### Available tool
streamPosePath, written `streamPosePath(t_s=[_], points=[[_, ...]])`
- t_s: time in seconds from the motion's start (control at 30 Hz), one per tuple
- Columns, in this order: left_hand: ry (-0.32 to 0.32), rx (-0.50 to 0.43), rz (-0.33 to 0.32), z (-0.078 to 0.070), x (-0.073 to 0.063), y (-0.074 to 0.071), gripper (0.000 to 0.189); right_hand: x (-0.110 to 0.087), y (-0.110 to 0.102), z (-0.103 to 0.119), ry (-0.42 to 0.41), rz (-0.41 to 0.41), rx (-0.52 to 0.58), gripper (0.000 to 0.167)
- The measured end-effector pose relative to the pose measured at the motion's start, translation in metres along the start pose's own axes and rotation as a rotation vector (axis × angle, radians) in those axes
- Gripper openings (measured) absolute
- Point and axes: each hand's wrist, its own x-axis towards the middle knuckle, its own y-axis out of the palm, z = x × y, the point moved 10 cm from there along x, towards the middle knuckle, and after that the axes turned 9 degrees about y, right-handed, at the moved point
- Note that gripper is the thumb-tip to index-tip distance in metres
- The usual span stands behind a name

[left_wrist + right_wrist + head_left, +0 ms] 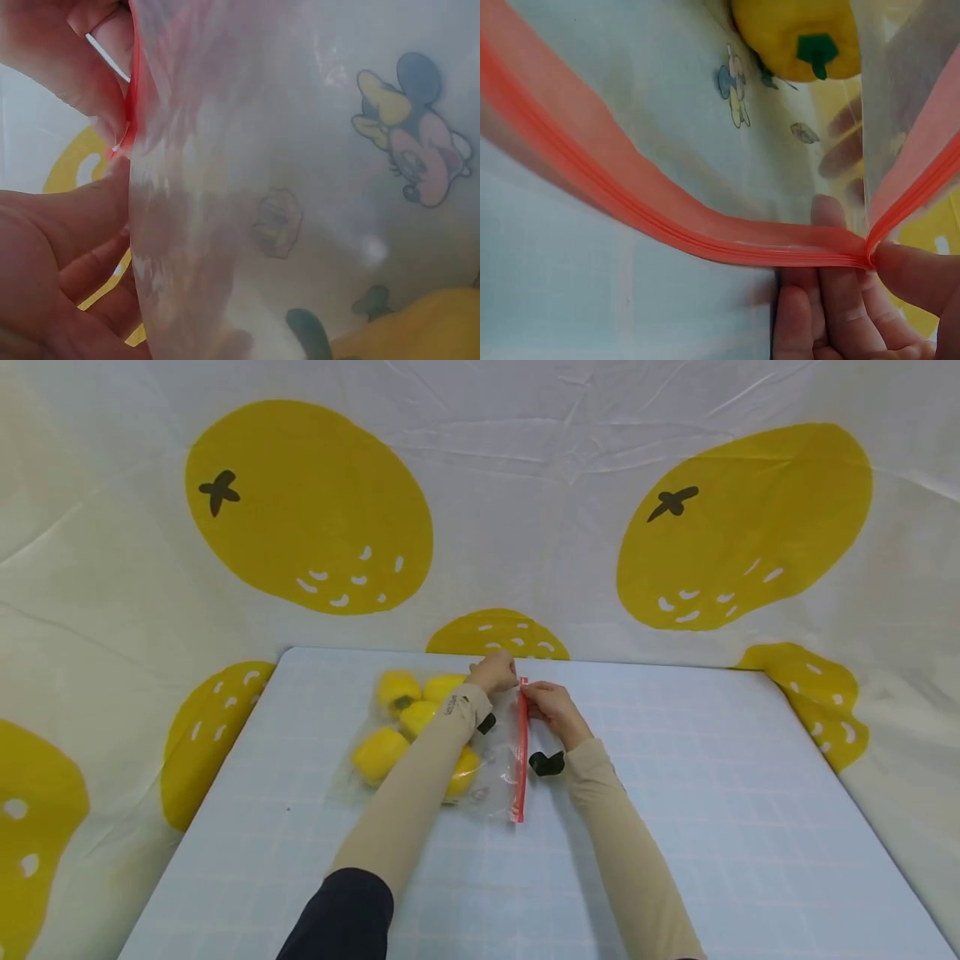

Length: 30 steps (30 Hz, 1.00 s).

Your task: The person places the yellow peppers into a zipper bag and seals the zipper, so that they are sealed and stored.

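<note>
A clear zip bag (495, 781) lies on the table with several yellow bell peppers (380, 754) inside. One pepper's green stem (817, 54) shows through the bag's mouth in the right wrist view. Along the bag's right side runs its red zip strip (521, 752). My right hand (555, 706) pinches the strip's far corner between thumb and fingers; from there the two red edges spread apart. My left hand (495, 672), its fingers curled, grips the bag's far edge just left of that corner. My left forearm crosses over the bag and hides some peppers.
The pale blue checked table (720, 827) extends around the bag. Behind it hangs a white cloth printed with large yellow fruit (315, 502). Dark wrist-worn pieces (546, 764) sit by my sleeves. Cartoon prints (420, 142) mark the bag.
</note>
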Motion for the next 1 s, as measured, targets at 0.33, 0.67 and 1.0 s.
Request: streamPosePath(t_s=[0.33, 0.67, 1.0], points=[[0.031, -0.068, -0.037, 0.0013, -0.0011, 0.002, 0.013, -0.003, -0.0007, 0.0009, -0.005, -0.014, 0.004, 0.021], [0.044, -0.081, -0.08, 0.008, 0.0018, 0.0036, 0.013, -0.0072, -0.0016, 0.0004, -0.025, -0.056, -0.009, 0.026], [0.095, -0.121, -0.028, 0.0021, -0.0013, 0.0057, 0.021, -0.0049, 0.0021, 0.0061, -0.085, -0.028, -0.03, 0.029]])
